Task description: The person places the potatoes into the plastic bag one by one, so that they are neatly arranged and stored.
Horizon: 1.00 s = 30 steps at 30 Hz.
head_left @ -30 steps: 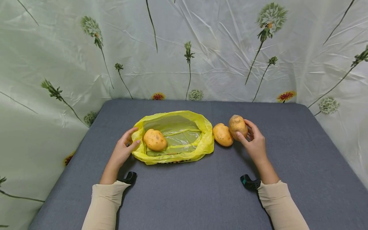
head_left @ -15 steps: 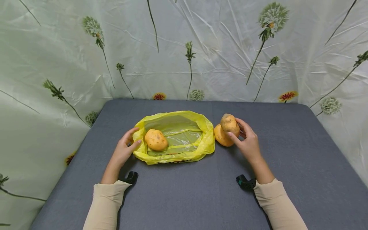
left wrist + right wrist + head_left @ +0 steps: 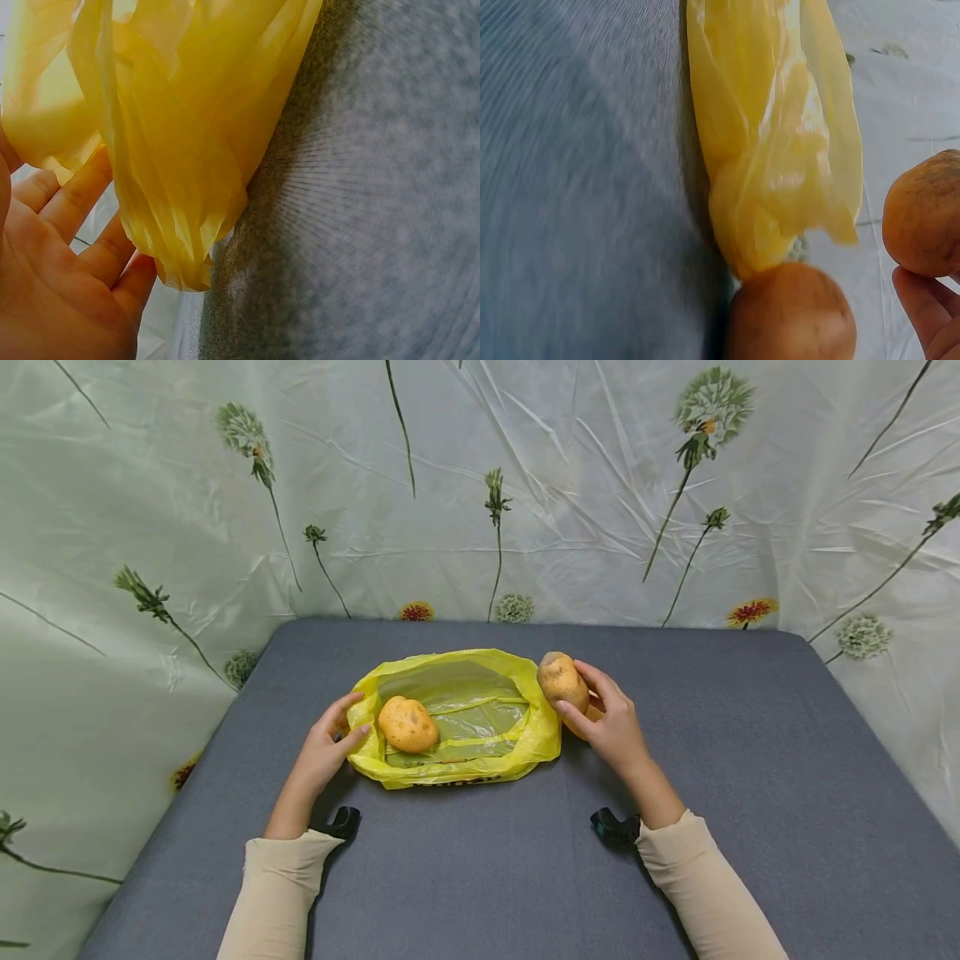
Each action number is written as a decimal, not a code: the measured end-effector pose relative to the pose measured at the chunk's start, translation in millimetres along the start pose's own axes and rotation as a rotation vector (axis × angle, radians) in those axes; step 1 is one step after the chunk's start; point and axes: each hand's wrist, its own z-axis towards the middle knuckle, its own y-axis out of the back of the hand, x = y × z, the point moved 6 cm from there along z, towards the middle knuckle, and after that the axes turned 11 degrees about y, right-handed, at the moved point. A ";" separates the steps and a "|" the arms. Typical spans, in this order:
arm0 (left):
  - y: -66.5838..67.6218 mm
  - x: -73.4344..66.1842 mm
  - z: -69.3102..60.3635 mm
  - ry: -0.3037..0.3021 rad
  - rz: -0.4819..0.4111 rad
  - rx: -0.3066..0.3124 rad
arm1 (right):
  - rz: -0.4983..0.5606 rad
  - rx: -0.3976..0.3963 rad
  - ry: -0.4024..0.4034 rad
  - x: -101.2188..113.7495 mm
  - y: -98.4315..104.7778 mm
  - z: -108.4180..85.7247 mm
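A yellow plastic bag (image 3: 542, 739) stands on the table with its mouth spread wide, and one potato (image 3: 408, 724) lies inside at the left. My left hand (image 3: 326, 743) touches the bag's left side; in the left wrist view its fingers (image 3: 79, 195) lie fairly straight against the plastic. My right hand (image 3: 611, 722) grips a second potato (image 3: 562, 681) between thumb and fingers, raised at the bag's right rim. Beneath it, mostly hidden by that hand and potato, a third potato (image 3: 791, 315) rests on the table beside the bag's right end.
A dark grey cloth covers the table (image 3: 480, 868). Behind it hangs a pale curtain (image 3: 420, 543) printed with flowers. Both wrists wear black camera mounts (image 3: 615, 827) below the hands.
My right hand has carried its potato leftward, over the potato on the table, to the bag's right rim. My left hand and the bag have stayed nearly still.
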 end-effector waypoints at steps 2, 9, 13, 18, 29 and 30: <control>-0.2 -0.1 -0.2 0.001 0.001 -0.001 | 0.023 0.014 0.009 7.7 -5.5 3.7; 0.0 -0.4 -0.6 0.014 -0.006 -0.001 | 0.055 0.054 0.041 41.2 -23.3 17.2; -0.2 -0.8 -1.2 0.018 -0.003 0.001 | 0.080 0.080 0.019 24.1 -39.9 14.4; -0.3 0.7 -0.9 0.014 -0.002 -0.008 | 0.100 0.093 0.012 6.2 -59.0 10.8; 0.2 -0.7 -1.5 0.012 0.001 -0.007 | 0.076 0.148 0.033 10.3 -90.6 13.9; 0.4 -0.5 -1.3 0.013 -0.001 -0.006 | 0.080 0.153 0.030 10.5 -93.2 14.3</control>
